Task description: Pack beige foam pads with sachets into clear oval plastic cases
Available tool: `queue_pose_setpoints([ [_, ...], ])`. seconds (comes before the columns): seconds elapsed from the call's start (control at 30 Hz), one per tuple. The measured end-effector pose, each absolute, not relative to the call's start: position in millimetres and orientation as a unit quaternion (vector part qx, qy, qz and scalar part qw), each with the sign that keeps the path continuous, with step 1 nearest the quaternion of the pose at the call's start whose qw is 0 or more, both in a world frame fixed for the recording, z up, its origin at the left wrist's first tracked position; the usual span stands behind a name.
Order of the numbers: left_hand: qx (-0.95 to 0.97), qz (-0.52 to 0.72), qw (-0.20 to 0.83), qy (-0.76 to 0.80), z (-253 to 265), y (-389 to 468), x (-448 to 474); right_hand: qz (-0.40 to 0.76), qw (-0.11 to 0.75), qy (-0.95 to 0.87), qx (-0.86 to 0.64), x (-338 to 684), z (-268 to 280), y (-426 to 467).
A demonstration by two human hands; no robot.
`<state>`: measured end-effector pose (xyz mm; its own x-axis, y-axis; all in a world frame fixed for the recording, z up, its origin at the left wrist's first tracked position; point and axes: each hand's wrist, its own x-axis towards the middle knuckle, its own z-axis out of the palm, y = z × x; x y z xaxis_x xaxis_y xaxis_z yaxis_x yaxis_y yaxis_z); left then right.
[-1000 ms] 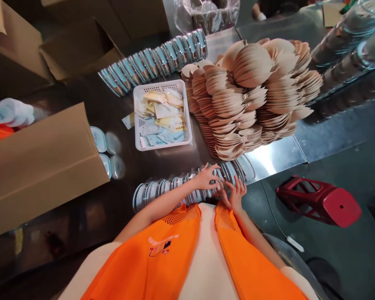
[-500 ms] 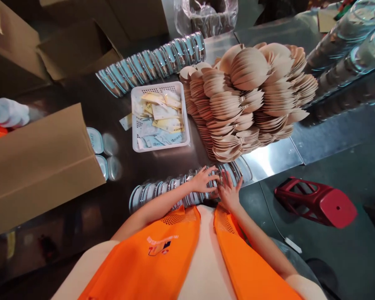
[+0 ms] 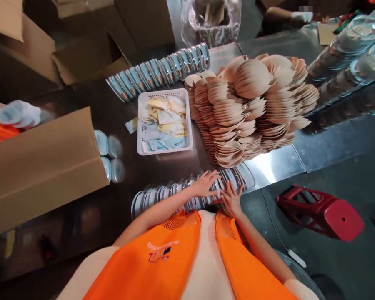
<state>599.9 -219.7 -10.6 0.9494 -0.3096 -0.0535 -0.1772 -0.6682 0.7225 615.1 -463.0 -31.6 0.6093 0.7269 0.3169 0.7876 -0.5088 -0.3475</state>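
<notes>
Along the near edge of the metal table lies a row of clear plastic lids or shallow tubs with pale blue labels [image 3: 158, 195], standing on edge and nested together. My left hand [image 3: 206, 184] rests over the middle of this row, fingers stretched out to the right. Just right of it, my right hand [image 3: 233, 201] touches the near side of the row with its fingers apart. The fingertips of both hands nearly meet. Neither hand visibly holds anything, though some fingertips are hidden among the rims.
Beyond the row stand a white basket [image 3: 190, 143] of small sachets and a heap of wooden spoons [image 3: 253, 108]. Behind these runs another lid row [image 3: 158, 71]. A cardboard box [image 3: 43, 171] is at left, a red stool [image 3: 320, 212] at right. A co-worker's gloved hand [image 3: 303, 16] shows far off.
The view has shifted slightly, so the table things sit lower. My right hand has drawn a little down and away from my left hand. A co-worker's arm has come into view at the top.
</notes>
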Motion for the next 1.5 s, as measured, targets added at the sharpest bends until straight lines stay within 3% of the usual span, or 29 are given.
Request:
queue_pose_setpoints([
  [0.17,0.917,0.064,0.393,-0.023,-7.1,-174.2,609.5,-0.078,0.319,-0.387,-0.861,662.7,7.5,-485.9],
  [0.27,0.929,0.137,0.267,0.214,-1.5,-101.9,616.1,-0.106,0.320,-0.345,-0.876,719.6,34.6,-459.1],
  [0.33,0.934,0.077,0.186,0.296,-0.2,-59.6,619.0,-0.081,0.274,-0.353,-0.891,758.1,53.2,-428.8],
  [0.43,0.952,0.003,0.135,0.275,-1.8,-34.8,620.9,-0.002,0.141,-0.368,-0.919,800.4,80.5,-384.9],
  [0.53,0.964,0.010,0.134,0.229,-5.6,-52.3,618.2,0.095,0.027,-0.375,-0.922,821.0,101.8,-359.5],
  [0.77,0.958,0.008,0.223,0.179,-8.3,-126.2,600.5,0.154,0.017,-0.377,-0.913,832.2,104.9,-359.4],
  [0.97,0.951,0.000,0.248,0.186,1.4,-157.1,610.8,0.117,0.077,-0.375,-0.916,843.1,98.8,-377.6],
  [1.1,0.922,-0.005,0.344,0.178,0.9,-149.7,619.3,0.080,0.169,-0.344,-0.920,848.9,110.1,-406.5],
  [1.2,0.892,-0.043,0.436,0.112,1.6,-132.0,617.5,0.046,0.376,-0.300,-0.875,822.4,119.2,-431.8],
  [1.3,0.885,-0.046,0.459,0.070,11.0,-115.2,607.3,0.038,0.598,-0.192,-0.777,763.1,119.2,-449.9],
  [1.4,0.862,0.055,0.472,0.176,28.5,-115.0,593.2,0.110,0.630,-0.159,-0.752,695.4,107.4,-458.6],
  [1.5,0.768,0.124,0.566,0.272,44.6,-143.3,590.7,0.201,0.614,-0.165,-0.746,647.4,88.6,-465.2],
])
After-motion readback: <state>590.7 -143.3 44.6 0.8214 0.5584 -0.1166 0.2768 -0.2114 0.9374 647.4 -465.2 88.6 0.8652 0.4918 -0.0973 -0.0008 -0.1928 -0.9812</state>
